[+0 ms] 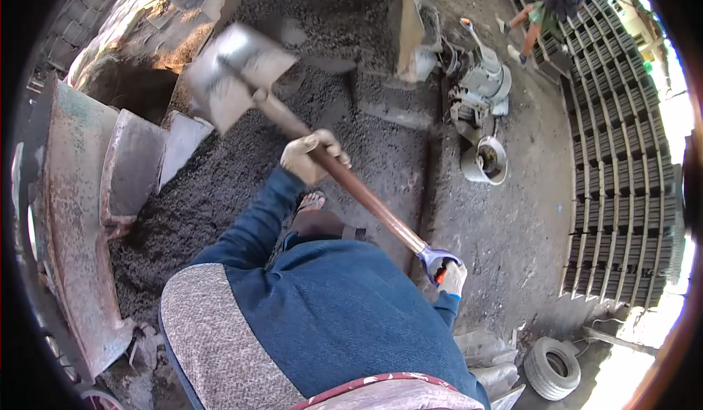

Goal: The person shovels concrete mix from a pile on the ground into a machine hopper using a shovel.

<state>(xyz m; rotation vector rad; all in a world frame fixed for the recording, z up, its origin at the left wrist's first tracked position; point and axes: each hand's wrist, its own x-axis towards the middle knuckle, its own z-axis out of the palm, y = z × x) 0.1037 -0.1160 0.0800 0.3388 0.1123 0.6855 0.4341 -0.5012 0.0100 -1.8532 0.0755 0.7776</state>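
Observation:
A shovel [366, 198] slants across the view, its metal blade at the upper left, blurred, and its purple D-handle at the lower right. My left hand [315, 155], in a pale glove, is wrapped round the brown shaft just below the blade. My right hand [451, 276], also gloved, is closed on the D-handle. Under the shovel lies dark, loose grainy material [220, 183]. How much the blade carries is unclear.
A rusty metal trough [80, 212] stands at the left. At the right are a motor [485, 80], a white bucket [484, 162], a tyre [551, 368] and racks of stacked dark blocks [622, 153]. Another person [545, 14] is at the upper right.

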